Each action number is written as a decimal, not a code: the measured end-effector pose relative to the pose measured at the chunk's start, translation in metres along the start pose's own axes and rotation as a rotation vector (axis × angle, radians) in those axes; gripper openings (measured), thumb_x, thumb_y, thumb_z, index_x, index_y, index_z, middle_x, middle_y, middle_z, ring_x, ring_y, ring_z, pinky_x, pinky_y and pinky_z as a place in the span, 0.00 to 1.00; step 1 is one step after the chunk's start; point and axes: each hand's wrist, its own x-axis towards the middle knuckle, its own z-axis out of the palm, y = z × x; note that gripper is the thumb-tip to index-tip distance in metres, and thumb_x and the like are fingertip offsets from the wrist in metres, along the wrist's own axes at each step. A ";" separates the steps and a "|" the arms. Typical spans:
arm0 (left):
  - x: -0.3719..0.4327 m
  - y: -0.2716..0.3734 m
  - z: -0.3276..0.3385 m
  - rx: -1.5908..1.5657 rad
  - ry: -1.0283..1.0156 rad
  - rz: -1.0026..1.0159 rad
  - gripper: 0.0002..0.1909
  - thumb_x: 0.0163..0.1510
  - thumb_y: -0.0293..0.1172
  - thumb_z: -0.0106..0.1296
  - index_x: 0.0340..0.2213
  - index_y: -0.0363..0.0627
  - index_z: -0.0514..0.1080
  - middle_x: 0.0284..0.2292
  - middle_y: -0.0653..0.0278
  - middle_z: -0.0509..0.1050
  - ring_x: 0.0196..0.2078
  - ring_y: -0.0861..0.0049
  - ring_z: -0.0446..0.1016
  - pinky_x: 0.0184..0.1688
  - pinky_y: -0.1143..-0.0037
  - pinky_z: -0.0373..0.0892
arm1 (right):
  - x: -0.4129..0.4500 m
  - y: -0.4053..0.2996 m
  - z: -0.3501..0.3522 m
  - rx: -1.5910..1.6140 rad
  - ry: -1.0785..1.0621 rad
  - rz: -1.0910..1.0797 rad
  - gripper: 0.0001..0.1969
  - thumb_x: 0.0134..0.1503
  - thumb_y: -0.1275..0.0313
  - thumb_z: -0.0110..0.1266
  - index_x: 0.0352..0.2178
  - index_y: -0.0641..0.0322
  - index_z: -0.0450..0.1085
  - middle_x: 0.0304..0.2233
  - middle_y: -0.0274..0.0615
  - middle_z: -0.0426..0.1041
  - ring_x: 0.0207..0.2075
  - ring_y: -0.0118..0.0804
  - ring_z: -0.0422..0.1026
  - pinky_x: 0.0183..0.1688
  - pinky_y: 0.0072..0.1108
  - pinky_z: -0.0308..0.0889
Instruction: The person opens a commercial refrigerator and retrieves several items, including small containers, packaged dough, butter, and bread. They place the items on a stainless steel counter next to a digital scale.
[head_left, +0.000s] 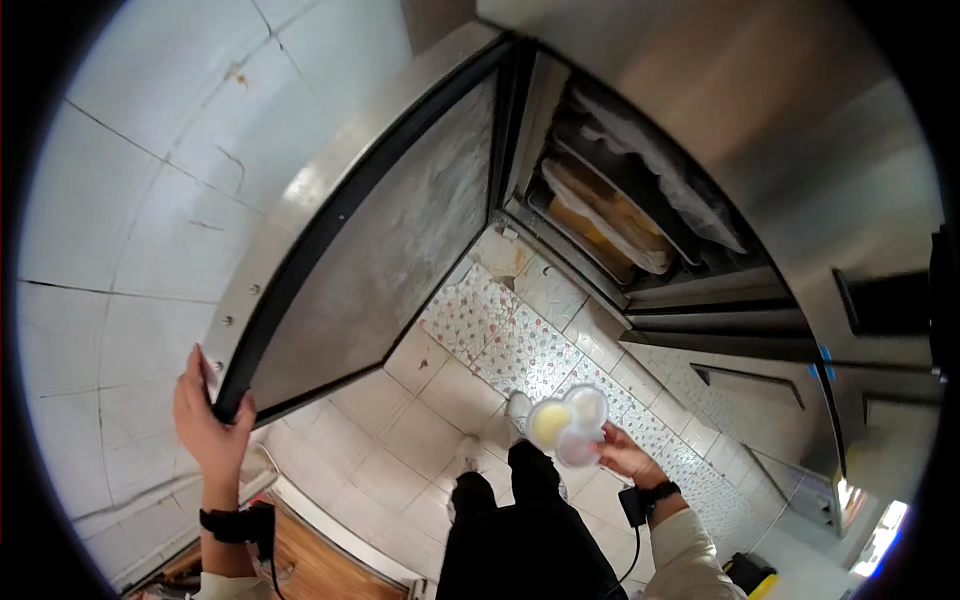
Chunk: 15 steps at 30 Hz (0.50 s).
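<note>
My left hand (214, 420) grips the free edge of a stainless steel refrigerator door (300, 217), thumb on the dark gasket side and fingers around the outer face. The door stands wide open, its inner panel (397, 247) looking frosted or smeared. In my right hand (626, 454) is a clear plastic container with three round lobes (574, 416). One lobe holds something pale yellow, another something whitish, the third something pinkish; blur hides what they are. Inside the cabinet, trays (600, 217) carry yellowish-brown food under plastic film (652, 165).
Below the open compartment is a closed steel door with a black handle (750, 382). White wall tiles (135, 217) stand behind the opened door. A pebble-patterned strip (517, 337) crosses the tiled floor (397, 450) by my feet. A wooden surface (330, 547) lies at lower left.
</note>
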 end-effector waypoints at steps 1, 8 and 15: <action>-0.001 0.000 -0.002 -0.027 0.005 -0.001 0.37 0.33 0.27 0.56 0.49 0.40 0.60 0.32 0.57 0.69 0.33 0.64 0.67 0.36 0.70 0.64 | -0.019 0.008 0.010 0.003 0.033 0.025 0.35 0.50 0.72 0.56 0.57 0.55 0.48 0.50 0.38 0.61 0.50 0.33 0.63 0.48 0.27 0.64; -0.011 0.000 -0.006 -0.006 -0.039 -0.015 0.38 0.38 0.40 0.57 0.51 0.43 0.57 0.35 0.59 0.66 0.36 0.60 0.65 0.38 0.66 0.61 | -0.154 0.080 0.059 0.202 0.077 -0.146 0.30 0.53 0.76 0.50 0.56 0.58 0.49 0.50 0.41 0.61 0.49 0.36 0.65 0.47 0.29 0.67; -0.045 0.027 -0.016 -0.023 -0.176 0.063 0.42 0.41 0.37 0.55 0.54 0.34 0.49 0.38 0.52 0.62 0.42 0.58 0.62 0.40 0.66 0.63 | -0.274 0.140 0.100 0.382 0.258 -0.466 0.26 0.52 0.76 0.50 0.52 0.59 0.53 0.47 0.40 0.65 0.46 0.38 0.67 0.46 0.32 0.68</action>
